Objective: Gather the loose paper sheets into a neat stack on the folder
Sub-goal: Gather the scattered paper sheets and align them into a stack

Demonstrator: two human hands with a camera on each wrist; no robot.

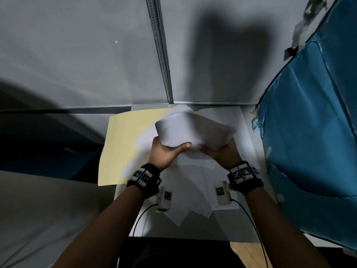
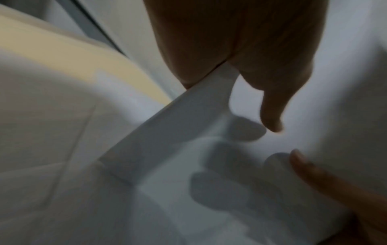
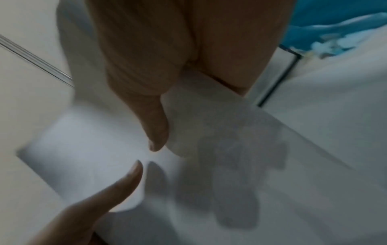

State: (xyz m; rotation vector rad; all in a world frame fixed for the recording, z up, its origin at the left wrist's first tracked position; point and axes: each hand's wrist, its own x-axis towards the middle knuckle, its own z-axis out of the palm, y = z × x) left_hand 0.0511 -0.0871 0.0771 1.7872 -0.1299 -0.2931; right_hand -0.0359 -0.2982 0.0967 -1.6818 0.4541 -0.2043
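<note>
A bundle of white sheets (image 1: 195, 130) is lifted and bowed above the table, held from both sides. My left hand (image 1: 168, 149) grips its left near edge, thumb on top and fingers underneath. My right hand (image 1: 216, 151) grips the right near edge the same way. In the left wrist view the thumb (image 2: 270, 112) lies over the sheets (image 2: 167, 129) and finger shadows show through the paper. The right wrist view shows the thumb (image 3: 155, 132) on the sheets (image 3: 94, 149). A pale yellow folder (image 1: 123, 140) lies flat to the left, partly under loose white sheets (image 1: 193, 182).
More loose sheets (image 1: 239, 120) lie spread over the small grey table (image 1: 193, 229). A blue plastic-covered surface (image 1: 309, 122) rises close on the right. A grey wall with a metal rail (image 1: 162, 55) stands behind. Cables hang from both wrist cameras.
</note>
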